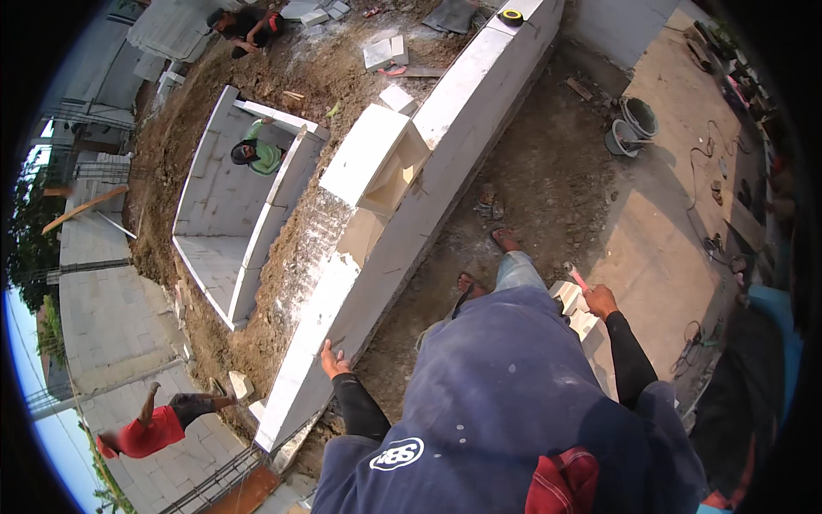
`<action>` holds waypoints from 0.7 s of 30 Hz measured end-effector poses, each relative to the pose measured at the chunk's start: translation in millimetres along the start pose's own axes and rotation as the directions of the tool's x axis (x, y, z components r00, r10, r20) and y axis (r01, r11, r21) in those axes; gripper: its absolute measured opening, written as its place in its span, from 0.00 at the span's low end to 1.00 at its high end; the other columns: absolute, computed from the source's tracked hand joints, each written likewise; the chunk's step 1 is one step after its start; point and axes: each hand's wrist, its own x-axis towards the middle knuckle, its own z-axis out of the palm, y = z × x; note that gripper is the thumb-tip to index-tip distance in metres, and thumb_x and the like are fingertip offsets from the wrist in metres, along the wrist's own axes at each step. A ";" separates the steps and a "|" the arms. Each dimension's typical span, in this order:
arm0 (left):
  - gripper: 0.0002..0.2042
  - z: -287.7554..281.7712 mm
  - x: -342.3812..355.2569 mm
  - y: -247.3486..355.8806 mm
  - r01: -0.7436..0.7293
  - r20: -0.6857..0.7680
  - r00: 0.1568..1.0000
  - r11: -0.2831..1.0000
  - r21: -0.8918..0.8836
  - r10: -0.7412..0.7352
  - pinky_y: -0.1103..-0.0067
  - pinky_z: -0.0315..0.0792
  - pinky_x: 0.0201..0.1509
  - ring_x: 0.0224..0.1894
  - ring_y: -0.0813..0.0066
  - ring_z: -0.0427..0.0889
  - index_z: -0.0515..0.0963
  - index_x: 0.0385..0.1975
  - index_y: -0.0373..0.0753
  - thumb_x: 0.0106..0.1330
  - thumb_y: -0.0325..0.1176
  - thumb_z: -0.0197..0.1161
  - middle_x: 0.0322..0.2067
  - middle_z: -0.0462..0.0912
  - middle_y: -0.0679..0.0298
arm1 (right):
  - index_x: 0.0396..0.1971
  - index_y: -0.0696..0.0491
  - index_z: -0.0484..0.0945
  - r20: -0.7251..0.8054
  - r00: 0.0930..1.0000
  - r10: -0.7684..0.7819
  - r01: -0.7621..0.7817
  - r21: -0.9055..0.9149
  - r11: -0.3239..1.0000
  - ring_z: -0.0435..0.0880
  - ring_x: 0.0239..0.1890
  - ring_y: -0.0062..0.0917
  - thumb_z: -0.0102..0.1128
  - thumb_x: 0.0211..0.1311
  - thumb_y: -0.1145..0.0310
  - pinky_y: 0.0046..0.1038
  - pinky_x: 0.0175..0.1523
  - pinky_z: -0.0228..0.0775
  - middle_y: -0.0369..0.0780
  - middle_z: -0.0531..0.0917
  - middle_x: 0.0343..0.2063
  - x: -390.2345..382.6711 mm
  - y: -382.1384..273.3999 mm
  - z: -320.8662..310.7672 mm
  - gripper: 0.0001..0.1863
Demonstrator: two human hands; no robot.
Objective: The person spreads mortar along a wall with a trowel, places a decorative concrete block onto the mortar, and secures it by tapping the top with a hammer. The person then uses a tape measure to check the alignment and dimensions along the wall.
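Observation:
My left hand (pixel 334 360) reaches beside the face of a long, low white block wall (pixel 411 224), its fingers spread and nothing in them. Whether the fingertips touch the wall, I cannot tell. On my right side, my right hand (pixel 601 301) is closed round the handle of a red-handled tool (pixel 579 277) with a small metal head, possibly a hammer. Pale cut blocks (pixel 567 295) lie just left of and below that hand, partly hidden by my shirt. A large white block (pixel 370 154) sits against the wall top, with a pale, box-like piece (pixel 396 176) beside it.
A round yellow-and-black tape measure (pixel 511 17) rests at the wall's far end. Buckets (pixel 629 128) stand at the far right, near cables on concrete. Beyond the wall, a person in green (pixel 264 157) stands in a block-lined pit (pixel 231 210); others are at the left and far left.

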 end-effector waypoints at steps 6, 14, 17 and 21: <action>0.30 -25.3 -40.5 -84.0 0.166 -0.240 0.962 0.977 0.130 -0.132 0.59 0.65 0.67 0.64 0.53 0.70 0.74 0.64 0.39 0.63 0.45 0.71 0.67 0.70 0.57 | 0.52 0.48 0.84 0.055 0.815 -0.577 0.572 -0.240 0.785 0.86 0.41 0.50 0.58 0.68 0.48 0.47 0.47 0.76 0.50 0.88 0.34 -68.1 -152.1 -65.9 0.23; 0.18 -103.5 -81.3 -210.9 0.191 -0.367 0.928 0.921 0.341 -0.057 0.68 0.73 0.37 0.29 0.70 0.76 0.87 0.42 0.35 0.66 0.45 0.67 0.31 0.83 0.61 | 0.54 0.45 0.83 0.393 0.336 -0.856 0.934 -0.253 0.251 0.86 0.37 0.46 0.60 0.67 0.47 0.47 0.42 0.76 0.47 0.87 0.32 -103.0 -311.2 40.8 0.23; 0.17 -108.9 -111.9 -215.6 0.203 -0.401 0.915 0.914 0.352 -0.048 0.72 0.68 0.28 0.24 0.79 0.68 0.87 0.40 0.35 0.68 0.44 0.63 0.27 0.80 0.70 | 0.55 0.44 0.82 0.503 0.170 -0.848 0.979 -0.182 0.088 0.86 0.35 0.44 0.62 0.66 0.49 0.46 0.40 0.75 0.45 0.85 0.31 -130.8 -362.7 95.5 0.22; 0.12 -97.8 -154.1 -201.7 0.183 -0.374 0.919 0.975 0.126 -0.124 0.68 0.76 0.35 0.37 0.74 0.79 0.86 0.38 0.43 0.70 0.44 0.62 0.34 0.82 0.68 | 0.52 0.45 0.81 0.470 -0.134 -0.872 0.979 -0.075 -0.191 0.85 0.33 0.44 0.63 0.65 0.53 0.46 0.36 0.75 0.44 0.84 0.29 -144.9 -407.0 194.0 0.19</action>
